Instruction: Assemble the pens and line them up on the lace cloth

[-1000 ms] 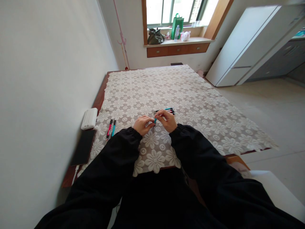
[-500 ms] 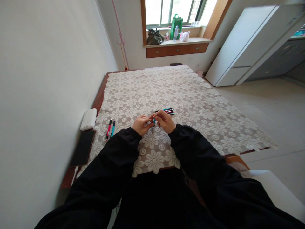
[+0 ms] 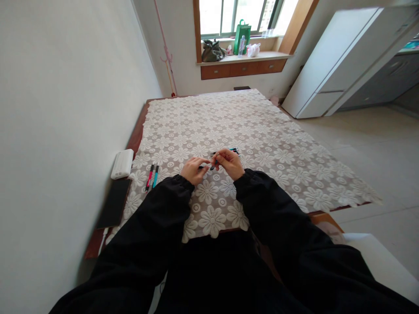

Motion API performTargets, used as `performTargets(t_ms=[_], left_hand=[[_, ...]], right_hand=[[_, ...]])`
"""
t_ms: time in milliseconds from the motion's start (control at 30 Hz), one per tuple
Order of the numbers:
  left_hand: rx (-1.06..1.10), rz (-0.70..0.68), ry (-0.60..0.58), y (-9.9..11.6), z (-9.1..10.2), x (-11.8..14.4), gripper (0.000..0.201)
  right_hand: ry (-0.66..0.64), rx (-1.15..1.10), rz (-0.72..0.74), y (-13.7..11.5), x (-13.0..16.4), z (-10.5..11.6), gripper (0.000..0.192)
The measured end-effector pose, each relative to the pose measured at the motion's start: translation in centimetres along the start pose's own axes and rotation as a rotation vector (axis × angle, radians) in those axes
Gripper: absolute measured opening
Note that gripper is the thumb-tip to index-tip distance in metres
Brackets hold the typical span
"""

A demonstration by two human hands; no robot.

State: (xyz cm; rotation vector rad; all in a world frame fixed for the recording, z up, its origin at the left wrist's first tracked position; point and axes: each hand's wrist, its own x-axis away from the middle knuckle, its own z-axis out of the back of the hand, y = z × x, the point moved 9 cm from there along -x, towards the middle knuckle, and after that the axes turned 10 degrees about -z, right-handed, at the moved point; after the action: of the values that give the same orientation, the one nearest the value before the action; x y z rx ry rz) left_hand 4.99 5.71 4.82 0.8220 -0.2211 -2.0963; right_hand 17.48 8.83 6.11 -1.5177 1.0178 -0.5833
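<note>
My left hand is closed, thumb and fingers pinching a small black piece that looks like part of a pen. Just to its right, my right hand is closed around a pen, mostly hidden by the fingers; its dark end points down and left. A small gap separates the two hands above the lace tablecloth. Partly behind my right hand lie several pens. Left of my left hand, a red pen and a teal pen rest side by side.
Along the table's left edge are a white power bank and a black phone with a white cable. A wall rises close on the left. Beyond the table stand a windowsill with bags and a white fridge.
My hands have drawn slightly apart, the right one moving a little right with the pen. The teal part seen between the fingers before is now hidden, and a black piece shows at my left fingers.
</note>
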Motion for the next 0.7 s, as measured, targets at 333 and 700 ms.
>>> performTargets(t_ms=[333,700], left_hand=[[-0.163,0.096,-0.023,-2.4,0.9,0.7,0.019],[-0.093,0.114,0.085,-2.6,1.9,0.5,0.015]], right_hand=[[0.189,-0.210,-0.115,1.1,-1.1,5.1,0.040],[0.247,0.560,0.166,-2.3,0.1,3.8,0.016]])
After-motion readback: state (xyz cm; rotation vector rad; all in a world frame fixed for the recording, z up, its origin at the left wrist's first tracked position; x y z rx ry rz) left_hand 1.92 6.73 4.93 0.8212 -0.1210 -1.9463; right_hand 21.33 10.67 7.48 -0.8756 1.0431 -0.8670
